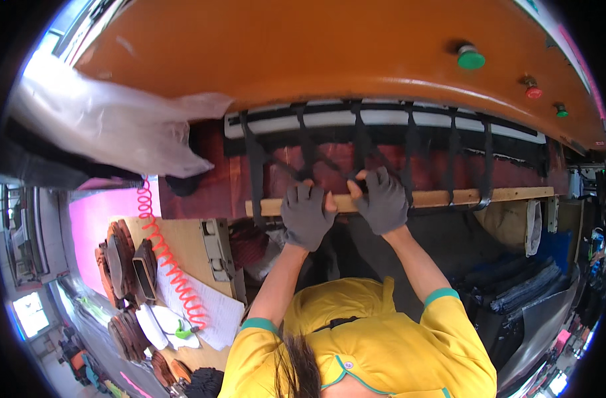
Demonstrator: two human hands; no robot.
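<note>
A long light wooden bar runs crosswise in front of me, with several black straps reaching down to it from the far side. My left hand, in a grey glove with bare thumb and fingertip, is closed over the bar's left part. Beside it, my right hand, gloved alike, is closed over the bar near the middle. Strap ends run up to the fingers of both hands; whether the fingers also pinch them cannot be seen. Behind lies a dark red board, partly under a black-and-white strip.
An orange machine housing with green and red buttons overhangs the far side. Clear plastic sheeting hangs at left. A red coiled hose crosses a side table holding brown leather-like pieces and papers. Dark folded material is stacked at right.
</note>
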